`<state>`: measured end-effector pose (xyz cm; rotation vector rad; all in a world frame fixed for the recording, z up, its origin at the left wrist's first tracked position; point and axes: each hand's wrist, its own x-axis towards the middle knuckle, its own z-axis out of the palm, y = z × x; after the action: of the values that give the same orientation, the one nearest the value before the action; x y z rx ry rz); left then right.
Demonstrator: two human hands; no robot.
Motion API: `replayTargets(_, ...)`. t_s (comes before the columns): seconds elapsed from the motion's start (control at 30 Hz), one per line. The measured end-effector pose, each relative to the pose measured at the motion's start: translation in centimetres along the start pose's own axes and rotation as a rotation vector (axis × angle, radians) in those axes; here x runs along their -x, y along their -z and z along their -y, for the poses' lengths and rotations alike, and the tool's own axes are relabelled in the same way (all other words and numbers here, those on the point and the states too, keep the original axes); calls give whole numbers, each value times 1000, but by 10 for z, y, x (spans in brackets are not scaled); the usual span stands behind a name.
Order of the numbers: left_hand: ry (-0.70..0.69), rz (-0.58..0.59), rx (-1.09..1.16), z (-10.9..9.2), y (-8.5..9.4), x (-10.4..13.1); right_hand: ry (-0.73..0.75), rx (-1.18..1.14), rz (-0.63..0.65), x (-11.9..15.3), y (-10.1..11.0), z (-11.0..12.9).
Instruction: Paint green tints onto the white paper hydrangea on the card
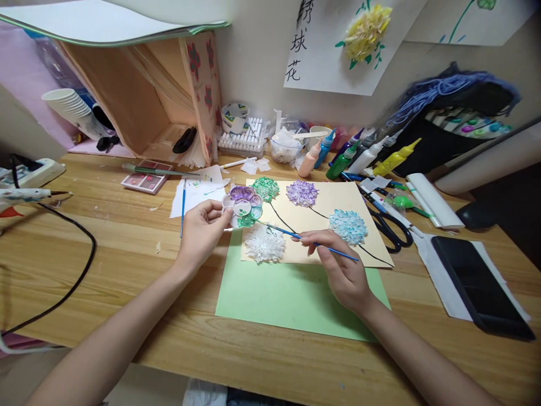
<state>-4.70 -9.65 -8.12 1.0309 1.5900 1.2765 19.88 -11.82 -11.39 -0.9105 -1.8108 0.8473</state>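
Across the wooden desk (147, 293), your left hand (205, 225) pinches one paint-smeared, flower-shaped plastic palette (242, 206); your right fingers grip one slim blue paintbrush (315, 241), tip at its green well. Four fluffy paper blooms (302, 193) sit below and beyond.

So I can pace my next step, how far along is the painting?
Already coloured: the green flower, purple flower and blue flower, each with a black stem. In hand: the left hand holds the palette; the right hand has the brush, tip near the palette's green. Apparently remaining: the white flower, mostly uncoloured with a trace of green.
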Motion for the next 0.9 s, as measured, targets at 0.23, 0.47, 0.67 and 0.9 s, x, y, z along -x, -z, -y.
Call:
replayTargets(0.23, -5, -8, -36, 0, 0, 0, 10, 6, 38, 1, 2, -1)
replayTargets(0.47, 25, -26, -25, -1, 1, -4, -105, -219, -237, -5, 4, -6)
replayTargets(0.67, 70, -30, 21, 4, 9, -13, -325, -432, -438, -13, 8, -25)
replayTargets(0.9, 58, -38, 29, 6, 10, -16, -314, -412, -382, -11, 6, -31)
